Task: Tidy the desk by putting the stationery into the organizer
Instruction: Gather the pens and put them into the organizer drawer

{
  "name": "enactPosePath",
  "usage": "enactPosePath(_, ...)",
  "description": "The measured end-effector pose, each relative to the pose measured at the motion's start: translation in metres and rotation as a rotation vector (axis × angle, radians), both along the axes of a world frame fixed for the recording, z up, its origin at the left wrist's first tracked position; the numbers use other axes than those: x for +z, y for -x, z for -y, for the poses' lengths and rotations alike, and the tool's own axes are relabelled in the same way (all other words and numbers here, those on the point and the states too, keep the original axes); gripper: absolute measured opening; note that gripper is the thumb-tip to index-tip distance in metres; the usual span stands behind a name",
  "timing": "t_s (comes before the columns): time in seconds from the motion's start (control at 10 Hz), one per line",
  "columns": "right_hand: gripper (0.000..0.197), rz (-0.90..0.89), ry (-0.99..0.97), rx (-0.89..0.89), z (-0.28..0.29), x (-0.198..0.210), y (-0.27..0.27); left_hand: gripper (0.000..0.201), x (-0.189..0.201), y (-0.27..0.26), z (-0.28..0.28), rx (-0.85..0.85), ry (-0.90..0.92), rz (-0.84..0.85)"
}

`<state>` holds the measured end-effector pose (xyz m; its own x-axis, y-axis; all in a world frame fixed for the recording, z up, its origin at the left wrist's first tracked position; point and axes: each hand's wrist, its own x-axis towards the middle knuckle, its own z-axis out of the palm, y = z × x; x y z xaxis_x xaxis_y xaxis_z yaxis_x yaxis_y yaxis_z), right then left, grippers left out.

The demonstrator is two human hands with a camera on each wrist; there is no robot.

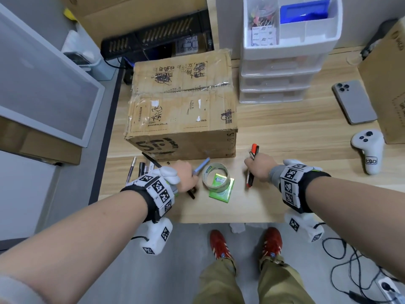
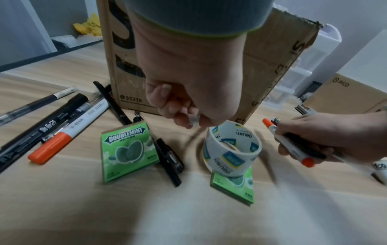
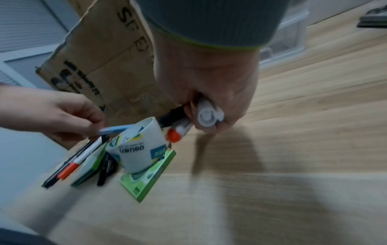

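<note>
My left hand pinches a light blue pen just left of a tape roll; the pen's end shows between the fingertips. The roll stands on a green Doublemint pack, and a second pack lies beside a black pen. My right hand grips a bundle of pens, among them an orange-capped white marker and a black pen. Several more pens and markers lie at the desk's left. The white organizer stands at the back right.
A large cardboard box stands right behind my hands. To the right lie a phone and a white controller, with another box at the edge. Drawers sit under the organizer's top tray.
</note>
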<state>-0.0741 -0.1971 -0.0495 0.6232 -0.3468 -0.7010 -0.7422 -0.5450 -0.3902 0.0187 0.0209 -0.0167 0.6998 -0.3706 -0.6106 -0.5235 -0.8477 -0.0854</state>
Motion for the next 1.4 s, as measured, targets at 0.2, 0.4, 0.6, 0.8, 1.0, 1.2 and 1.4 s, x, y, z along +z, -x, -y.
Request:
enactPosePath(0.2,0.023,0.096,-0.177,-0.215,0.016,0.004,0.004,0.051,0.018,0.008,0.035,0.118,0.05,0.002)
enactPosePath(0.4,0.019,0.124,-0.269,-0.246,0.024,0.019,0.006,0.025,0.042,0.02,0.072,0.13,-0.008,-0.112)
enactPosePath(0.6,0.02,0.152,-0.511,-0.406,0.047,0.028,0.008,0.02,0.073,0.05,0.129,-0.043,0.081,-0.166)
enactPosePath(0.8,0.031,0.255,-0.783,-0.763,0.067,0.038,0.011,0.025,0.082,0.059,0.186,0.02,0.118,-0.114)
enactPosePath(1.0,0.045,0.382,-0.915,-0.864,0.112,0.05,-0.01,0.021,0.099,0.042,0.226,-0.073,0.212,-0.146)
enactPosePath(1.2,0.022,0.436,-0.896,-0.935,0.137,0.053,-0.046,0.024,0.114,0.011,0.255,-0.173,0.317,-0.099)
enactPosePath(1.4,0.034,0.612,-1.031,-1.184,0.152,0.067,-0.085,0.023,0.144,-0.066,0.271,-0.039,0.468,0.276)
